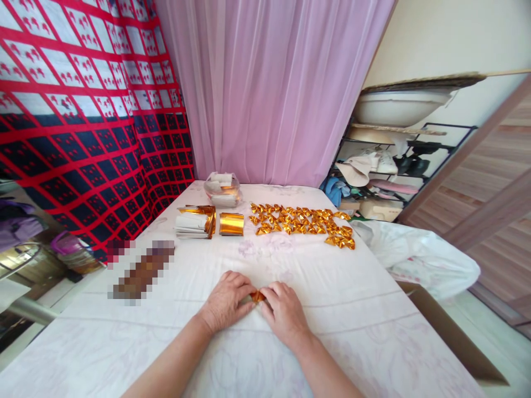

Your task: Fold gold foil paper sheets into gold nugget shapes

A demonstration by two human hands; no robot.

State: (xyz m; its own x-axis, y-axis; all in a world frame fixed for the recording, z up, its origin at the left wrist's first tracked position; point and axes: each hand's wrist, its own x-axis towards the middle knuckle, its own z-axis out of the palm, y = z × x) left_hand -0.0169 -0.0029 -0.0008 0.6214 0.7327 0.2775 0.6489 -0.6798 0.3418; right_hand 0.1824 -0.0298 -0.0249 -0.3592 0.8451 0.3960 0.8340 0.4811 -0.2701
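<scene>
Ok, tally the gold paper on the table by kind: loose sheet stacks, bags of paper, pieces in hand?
Stacks of gold sheets: 2 (second)
Clear bag of paper: 1
Gold piece pressed between left hand and right hand: 1
Folded gold pieces: too many to count
Total counted: 4

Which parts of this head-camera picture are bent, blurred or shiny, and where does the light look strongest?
Head view: straight lines bow toward the edges, as on the red grid cloth; a pixelated patch hides something on the white sheet; the gold foil pieces glint; daylight glows through the pink curtain; both hands, left hand and right hand, look sharp.
</scene>
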